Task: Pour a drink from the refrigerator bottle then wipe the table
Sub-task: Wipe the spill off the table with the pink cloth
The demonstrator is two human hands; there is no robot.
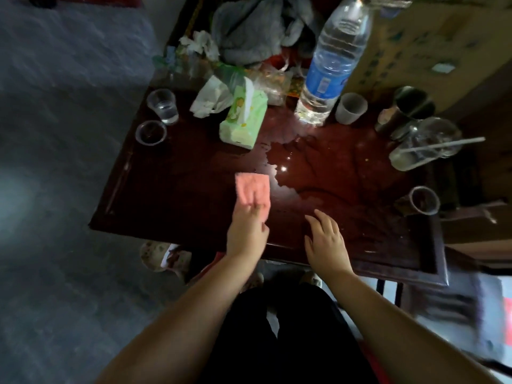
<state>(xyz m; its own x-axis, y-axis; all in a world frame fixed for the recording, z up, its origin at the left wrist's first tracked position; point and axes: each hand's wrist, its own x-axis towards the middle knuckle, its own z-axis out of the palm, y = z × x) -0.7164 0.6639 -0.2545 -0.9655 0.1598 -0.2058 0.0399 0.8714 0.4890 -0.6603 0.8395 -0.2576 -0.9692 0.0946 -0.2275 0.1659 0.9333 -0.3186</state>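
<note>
Flat on the pink cloth (252,189), your left hand (246,231) presses it to the table (171,189) with fingers spread, not clenched; the cloth sits just left of the spill (304,167). Your right hand (325,242) hovers open and empty near the front edge. Left rear, a cup (163,106) holds clear liquid, so the pour looks done. The bottle (332,65) stands upright behind the spill. Wiping seems barely begun: the puddle is unwiped, so sweep the cloth rightward through it.
</note>
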